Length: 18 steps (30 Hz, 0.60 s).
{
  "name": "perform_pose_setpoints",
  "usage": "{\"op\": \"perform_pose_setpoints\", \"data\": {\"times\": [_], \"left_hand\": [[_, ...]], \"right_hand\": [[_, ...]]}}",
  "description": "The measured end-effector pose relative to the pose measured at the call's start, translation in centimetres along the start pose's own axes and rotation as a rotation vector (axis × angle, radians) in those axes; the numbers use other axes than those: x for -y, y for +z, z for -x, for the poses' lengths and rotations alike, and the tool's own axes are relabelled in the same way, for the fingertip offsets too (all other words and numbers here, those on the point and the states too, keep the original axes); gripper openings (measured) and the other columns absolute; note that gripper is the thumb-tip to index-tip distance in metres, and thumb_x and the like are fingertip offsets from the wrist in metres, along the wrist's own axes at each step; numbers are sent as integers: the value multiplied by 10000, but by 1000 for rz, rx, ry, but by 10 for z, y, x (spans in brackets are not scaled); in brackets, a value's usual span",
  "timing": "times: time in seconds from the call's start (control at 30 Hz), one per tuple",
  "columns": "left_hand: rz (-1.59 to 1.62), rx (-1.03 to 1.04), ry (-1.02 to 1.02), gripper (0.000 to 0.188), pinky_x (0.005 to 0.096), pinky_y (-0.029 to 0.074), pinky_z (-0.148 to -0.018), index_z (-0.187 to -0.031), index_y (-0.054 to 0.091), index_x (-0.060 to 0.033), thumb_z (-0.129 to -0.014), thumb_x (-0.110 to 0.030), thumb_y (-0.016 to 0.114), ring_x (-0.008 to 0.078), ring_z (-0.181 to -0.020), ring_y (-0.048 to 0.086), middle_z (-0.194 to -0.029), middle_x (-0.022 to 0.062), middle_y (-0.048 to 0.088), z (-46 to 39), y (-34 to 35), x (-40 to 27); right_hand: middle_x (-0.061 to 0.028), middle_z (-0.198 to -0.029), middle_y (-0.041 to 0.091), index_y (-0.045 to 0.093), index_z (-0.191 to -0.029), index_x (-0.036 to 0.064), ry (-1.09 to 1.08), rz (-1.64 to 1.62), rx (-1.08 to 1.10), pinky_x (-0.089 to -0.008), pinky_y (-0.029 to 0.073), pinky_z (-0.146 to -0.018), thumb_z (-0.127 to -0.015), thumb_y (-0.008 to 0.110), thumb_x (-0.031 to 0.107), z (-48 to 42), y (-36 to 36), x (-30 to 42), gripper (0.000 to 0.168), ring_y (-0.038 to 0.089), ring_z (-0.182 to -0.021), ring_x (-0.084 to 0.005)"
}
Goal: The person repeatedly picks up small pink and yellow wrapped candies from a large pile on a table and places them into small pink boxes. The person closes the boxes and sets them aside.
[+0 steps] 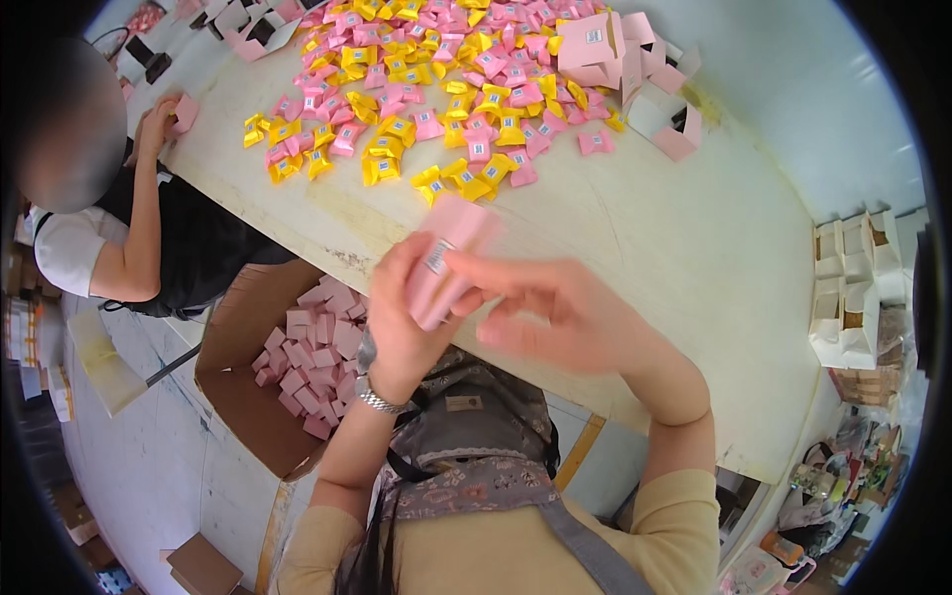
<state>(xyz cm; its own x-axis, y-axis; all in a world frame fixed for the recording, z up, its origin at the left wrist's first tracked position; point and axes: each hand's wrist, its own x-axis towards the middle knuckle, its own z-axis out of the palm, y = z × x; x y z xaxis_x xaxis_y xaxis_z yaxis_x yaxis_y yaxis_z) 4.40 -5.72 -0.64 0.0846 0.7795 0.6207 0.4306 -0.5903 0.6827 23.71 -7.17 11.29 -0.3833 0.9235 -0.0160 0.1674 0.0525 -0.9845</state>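
Note:
My left hand (401, 305) grips a small pink cardboard box (457, 230) above the near edge of the table. A printed label sits on the side of the box. Blurred by motion, my right hand (550, 309) reaches across it, a fingertip at the label and the fingers spread; whether it touches the box is hard to tell. Beyond the box, pink and yellow wrapped packets (468, 178) lie heaped over the far part of the tabletop (654, 245), the nearest ones just past the box.
Below the table's left edge stands a brown carton (238, 416) holding many closed pink boxes (312, 357). A co-worker (141, 238) at the left handles another pink box (184, 115). Opened pink boxes (673, 126) lie at the back right. White containers (844, 297) line the right edge.

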Motion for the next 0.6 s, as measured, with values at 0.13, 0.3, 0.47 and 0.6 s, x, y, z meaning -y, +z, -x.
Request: {"op": "perform_pose_setpoints", "data": {"times": [0.13, 0.3, 0.47, 0.6], "left_hand": [[-145, -59, -232, 992, 400, 480, -973, -1451, 210, 25, -695, -71, 845, 312, -1099, 593, -1279, 221, 510, -2, -19, 20], [-124, -4, -219, 1042, 413, 495, -943, -1443, 193, 54, -679, -146, 872, 334, -1094, 593, -1269, 266, 502, -3, -24, 11], [-216, 48, -177, 1054, 417, 500, -907, -1412, 229, 106, -644, -197, 884, 371, -1064, 599, -1226, 234, 550, 4, -11, 20], [-232, 33, -18, 1011, 426, 493, -916, -1415, 251, 100, -647, -132, 866, 355, -1050, 607, -1197, 198, 584, 6, 4, 11]], "right_hand": [[-107, -904, 685, 709, -1063, 70, -364, 580, -503, -355, 524, -752, -883, 671, 138, -68, -33, -76, 196, 658, -838, -233], [-84, -890, 652, 700, -1046, 72, -276, 1266, -476, -410, 503, -803, -815, 741, 200, -92, -21, -107, 268, 622, -897, -285], [-74, -863, 642, 690, -949, 85, -291, 997, -455, -398, 503, -736, -760, 748, 171, -49, -15, -70, 216, 625, -867, -270], [-66, -774, 585, 657, -843, 84, -416, 809, -311, -370, 488, -665, -754, 724, 165, -41, 40, -68, 138, 600, -810, -257]]}}
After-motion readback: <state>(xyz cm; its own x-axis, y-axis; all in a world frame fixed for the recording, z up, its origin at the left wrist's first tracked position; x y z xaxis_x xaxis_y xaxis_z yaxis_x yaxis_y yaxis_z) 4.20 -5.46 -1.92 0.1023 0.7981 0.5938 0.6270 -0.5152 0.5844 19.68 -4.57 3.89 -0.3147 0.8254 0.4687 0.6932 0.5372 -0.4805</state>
